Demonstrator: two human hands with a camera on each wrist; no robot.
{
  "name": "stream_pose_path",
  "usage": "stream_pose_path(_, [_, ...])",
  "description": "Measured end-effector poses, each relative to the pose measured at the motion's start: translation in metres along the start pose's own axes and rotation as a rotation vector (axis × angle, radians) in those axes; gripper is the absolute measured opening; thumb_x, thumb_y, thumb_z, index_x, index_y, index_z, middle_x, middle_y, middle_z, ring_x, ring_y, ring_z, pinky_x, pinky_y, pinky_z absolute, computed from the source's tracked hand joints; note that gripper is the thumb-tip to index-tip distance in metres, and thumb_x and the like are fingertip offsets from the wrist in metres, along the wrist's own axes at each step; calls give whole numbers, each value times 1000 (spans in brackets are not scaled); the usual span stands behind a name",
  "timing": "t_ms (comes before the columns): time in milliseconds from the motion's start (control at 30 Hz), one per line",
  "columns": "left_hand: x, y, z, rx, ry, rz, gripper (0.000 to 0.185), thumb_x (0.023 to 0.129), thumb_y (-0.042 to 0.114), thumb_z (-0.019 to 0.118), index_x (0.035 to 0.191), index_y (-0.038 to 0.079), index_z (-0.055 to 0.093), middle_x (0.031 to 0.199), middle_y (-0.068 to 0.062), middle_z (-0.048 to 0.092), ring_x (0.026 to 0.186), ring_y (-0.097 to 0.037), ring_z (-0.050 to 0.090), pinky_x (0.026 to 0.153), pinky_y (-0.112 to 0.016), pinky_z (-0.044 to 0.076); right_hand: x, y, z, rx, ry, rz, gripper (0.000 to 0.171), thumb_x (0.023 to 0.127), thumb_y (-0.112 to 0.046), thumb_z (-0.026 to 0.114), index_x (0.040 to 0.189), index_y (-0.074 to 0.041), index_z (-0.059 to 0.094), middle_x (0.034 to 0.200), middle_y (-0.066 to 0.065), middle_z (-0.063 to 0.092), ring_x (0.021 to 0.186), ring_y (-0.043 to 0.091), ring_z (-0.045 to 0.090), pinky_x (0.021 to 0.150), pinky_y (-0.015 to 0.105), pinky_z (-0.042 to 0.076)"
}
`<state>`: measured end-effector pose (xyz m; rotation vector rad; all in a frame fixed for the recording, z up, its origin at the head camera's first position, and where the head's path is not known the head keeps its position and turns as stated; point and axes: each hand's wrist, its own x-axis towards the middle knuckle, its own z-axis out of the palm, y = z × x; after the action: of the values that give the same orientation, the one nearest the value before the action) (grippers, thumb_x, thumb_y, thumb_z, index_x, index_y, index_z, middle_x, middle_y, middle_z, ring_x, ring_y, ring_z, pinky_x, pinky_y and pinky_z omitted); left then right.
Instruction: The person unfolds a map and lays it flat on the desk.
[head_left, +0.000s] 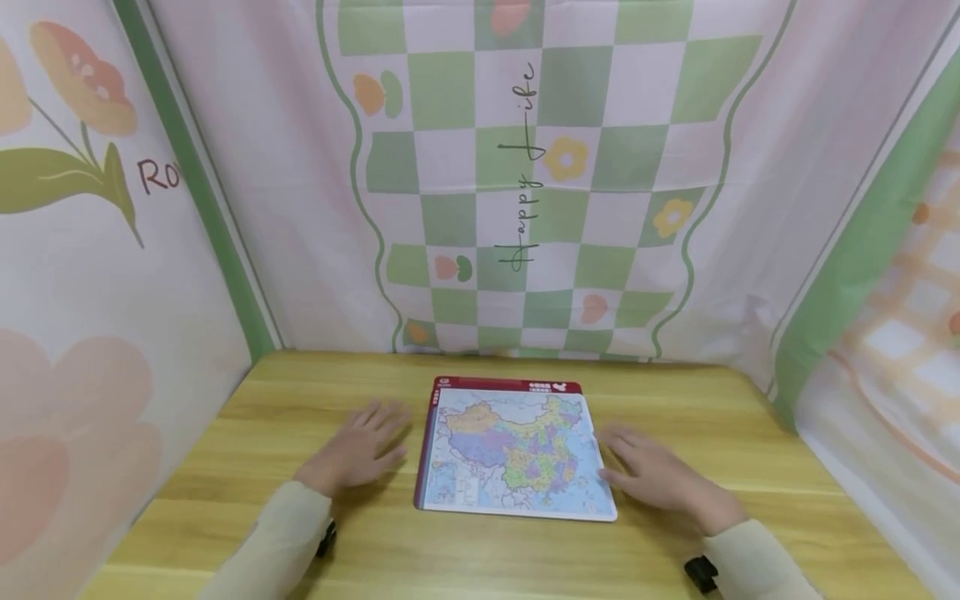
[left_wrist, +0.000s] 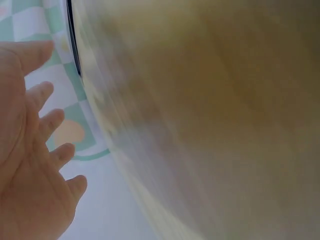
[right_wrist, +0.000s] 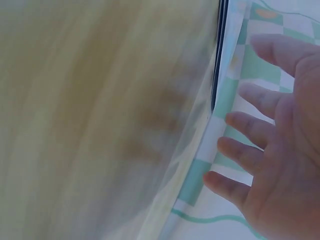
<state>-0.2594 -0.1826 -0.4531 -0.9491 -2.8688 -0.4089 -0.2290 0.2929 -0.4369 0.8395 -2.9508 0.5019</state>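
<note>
The map-of-China board lies flat on the wooden table, low in the centre of the head view, between the left hand, just beside it, and the right hand at its right edge, contact unclear. Both hands grasp nothing, fingers extended and spread, forearms angling in from the frame's bottom.

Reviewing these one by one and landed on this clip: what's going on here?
A person has a map lying flat on a wooden table, with a hand on either side of it. The left hand is open, just short of the left edge. The right hand is open at the right edge; whether it touches is unclear. Neither hand grips the map.
</note>
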Motion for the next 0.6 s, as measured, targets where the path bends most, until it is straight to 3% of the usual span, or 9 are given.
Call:
stream_pose_path(200, [7, 8, 5, -26, -72, 21, 54, 101, 21, 55, 151, 3, 42, 155, -22, 37, 142, -52, 25, 114, -68, 19, 3, -11, 1, 72, -79, 26, 61, 99, -36, 62, 143, 4, 49, 148, 29, 43, 135, 53, 38, 109, 67, 31])
stream_pose_path(600, [21, 24, 11, -37, -207, -23, 52, 102, 16, 50, 152, 5, 41, 158, -12, 36, 147, -40, 24, 119, -55, 20, 5, -12, 7, 155, -185, 80, 58, 100, -38, 61, 139, 4, 54, 148, 30, 42, 137, 51, 36, 111, 66, 27])
